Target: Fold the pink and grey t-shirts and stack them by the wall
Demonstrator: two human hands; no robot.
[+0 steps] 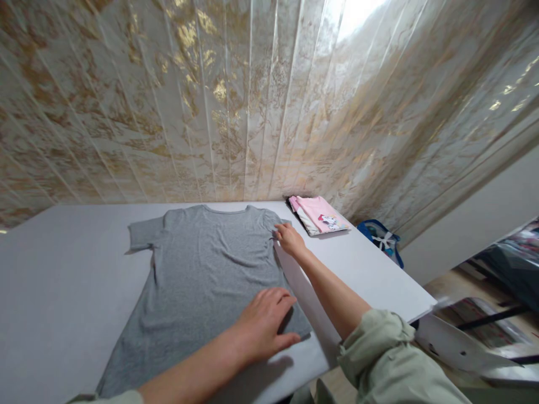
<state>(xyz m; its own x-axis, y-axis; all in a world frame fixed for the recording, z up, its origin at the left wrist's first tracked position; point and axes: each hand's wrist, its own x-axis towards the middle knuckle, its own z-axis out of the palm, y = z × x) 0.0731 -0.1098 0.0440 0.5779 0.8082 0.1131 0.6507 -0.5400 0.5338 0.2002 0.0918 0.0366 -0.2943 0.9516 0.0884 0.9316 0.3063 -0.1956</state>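
Observation:
A grey short-sleeved T-shirt (202, 280) lies spread on the white table, its neckline towards the wall and its left sleeve laid out sideways. My right hand (290, 240) is at the shirt's right sleeve, fingers bent in on the fabric; the sleeve is partly covered by the hand. Nearer to me, my left hand (267, 322) is over the lower right part of the shirt by the hem corner. Its fingers are stretched and the thumb stands apart, with nothing held. Whether its palm touches the cloth is hidden.
Folded clothes (318, 216), a pink one with a cartoon dog on top, lie at the table's far right. A blue bag (381, 238) with white straps stands beyond the table's (63, 280) right edge. A shiny gold-patterned wall covering (227, 112) rises behind.

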